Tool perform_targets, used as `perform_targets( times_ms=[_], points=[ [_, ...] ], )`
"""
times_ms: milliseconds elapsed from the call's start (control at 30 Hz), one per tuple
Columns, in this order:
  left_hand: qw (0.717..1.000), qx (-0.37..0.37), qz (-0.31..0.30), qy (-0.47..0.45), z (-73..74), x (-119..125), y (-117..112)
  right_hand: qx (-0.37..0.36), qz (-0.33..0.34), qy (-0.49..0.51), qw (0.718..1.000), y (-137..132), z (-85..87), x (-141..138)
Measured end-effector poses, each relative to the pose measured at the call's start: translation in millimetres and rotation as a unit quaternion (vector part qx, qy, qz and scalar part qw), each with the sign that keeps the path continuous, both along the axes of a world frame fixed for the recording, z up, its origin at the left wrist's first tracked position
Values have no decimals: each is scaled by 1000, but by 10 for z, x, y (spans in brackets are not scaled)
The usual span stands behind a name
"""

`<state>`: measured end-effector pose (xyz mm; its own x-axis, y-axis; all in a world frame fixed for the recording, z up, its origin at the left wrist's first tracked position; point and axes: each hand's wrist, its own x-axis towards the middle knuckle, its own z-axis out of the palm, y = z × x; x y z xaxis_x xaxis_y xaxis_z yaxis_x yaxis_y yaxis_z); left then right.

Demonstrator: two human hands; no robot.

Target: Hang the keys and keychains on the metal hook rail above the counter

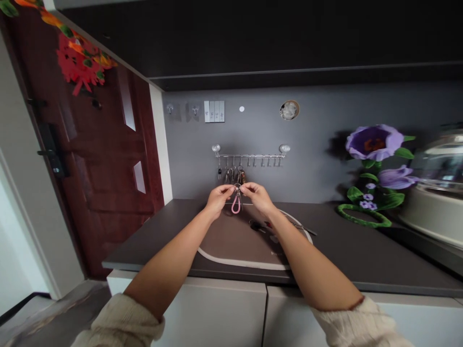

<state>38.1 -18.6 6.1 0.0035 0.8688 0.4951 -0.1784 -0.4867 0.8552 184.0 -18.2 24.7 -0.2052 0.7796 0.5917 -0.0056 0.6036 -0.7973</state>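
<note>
Both of my hands meet in front of the wall, pinching a key ring that carries a pink loop strap (236, 205). My left hand (219, 198) grips the ring from the left with thumb and fingers together. From the right, my right hand (257, 195) pinches the same ring. Just behind and above them is a clear hook rail (253, 156), with several keys (232, 173) hanging at its left end. Beneath the hands lies a brown mat (224, 236) with a pale border. Dark small items (257, 225) rest on it, partly hidden by my right forearm.
A purple flower decoration (376, 142) stands at the right of the dark counter (347, 260), beside a white appliance (434, 212) with a clear top. A dark cabinet (253, 38) overhangs the counter. At the left is a dark red door (94, 168).
</note>
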Motion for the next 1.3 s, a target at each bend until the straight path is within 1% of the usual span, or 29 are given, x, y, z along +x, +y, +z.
perform_targets(
  times_ms=[100, 167, 333, 433, 567, 733, 867, 967, 1067, 1167, 1300],
  points=[
    [1000, 2, 11, 20, -16, -7, 11, 15, -22, 8, 1000, 18, 10, 13],
    [999, 2, 15, 32, -24, -6, 17, 9, -26, 16, 999, 31, 11, 21],
    [999, 3, 24, 45, -38, 8, 30, -52, 19, 61, 997, 36, -1, 14],
    [998, -1, 42, 46, -52, 18, 42, -84, 23, 95, 992, 28, 9, 6],
    [996, -7, 56, 63, -72, 40, 39, -114, -10, 124, 986, 69, 91, 23],
    [994, 10, 54, 90, -85, 72, 15, -130, -41, 165, 977, 218, 302, 48],
    [993, 8, 66, 96, -98, 75, 32, -156, -75, 217, 961, 361, 470, 22],
    [993, 5, 70, 96, -102, 68, 47, -183, -104, 240, 948, 475, 552, -11],
    [993, 2, 73, 93, -94, 63, 46, -205, -126, 250, 938, 586, 590, -35],
    [993, -1, 75, 88, -84, 63, 40, -226, -144, 259, 928, 672, 592, -42],
    [993, -4, 75, 87, -91, 60, 55, -239, -146, 255, 925, 727, 565, -31]
  ],
)
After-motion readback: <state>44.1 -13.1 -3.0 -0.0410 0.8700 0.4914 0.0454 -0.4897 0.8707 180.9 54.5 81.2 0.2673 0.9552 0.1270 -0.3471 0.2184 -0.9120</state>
